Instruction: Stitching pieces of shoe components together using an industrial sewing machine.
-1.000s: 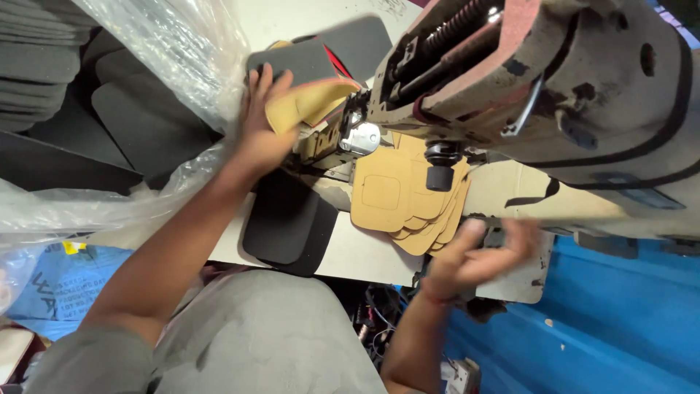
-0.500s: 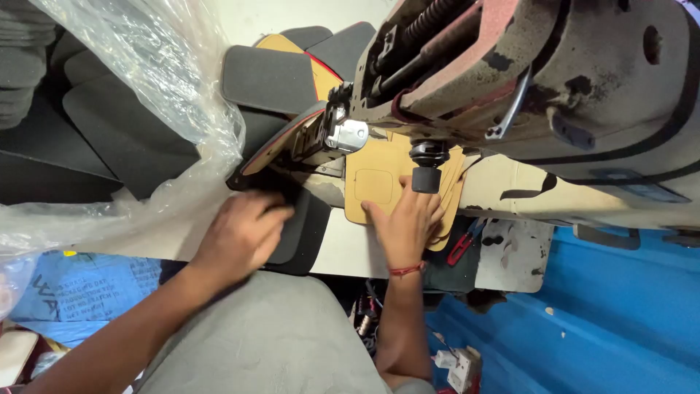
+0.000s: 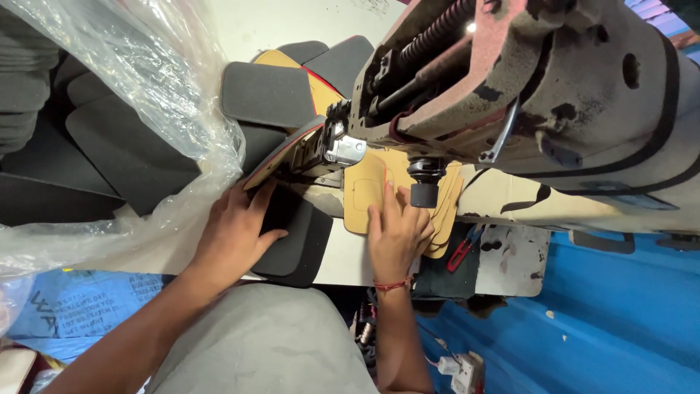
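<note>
Tan leather-like panels [image 3: 368,191], stitched with a rectangular outline, stacked flat on the bench [image 3: 348,259] directly beneath the head of a worn industrial sewing machine [image 3: 554,95]

Right hand [image 3: 397,232] — palm down, fingers spread and open, pressing the top tan panel flat; fingertips lie just beside the black knob [image 3: 424,191] that hangs from the machine head. A red thread band circles the wrist.

Left hand [image 3: 235,235] — open, laid flat on a dark grey foam pad [image 3: 292,237] at the bench's near edge; fingertips reach toward a red-edged piece [image 3: 281,157] tilted up against the machine's metal fitting [image 3: 343,149]. Neither hand closes its grip on anything.

Surroundings: more grey foam pads [image 3: 266,93] stacked behind, well apart from the hands; clear plastic sheeting [image 3: 146,95] bunched along the left, touching the left hand's outer side; red-handled snips [image 3: 461,250] on the bench just right of the tan stack; blue tarpaulin [image 3: 583,328] below.

Risks, as judged: right fingertips sit very near the machine's working parts — a start of the drive could catch them. The plastic sheeting could drag into the work area. The tan stack overhangs unevenly and could slip out of register under uneven pressure
</note>
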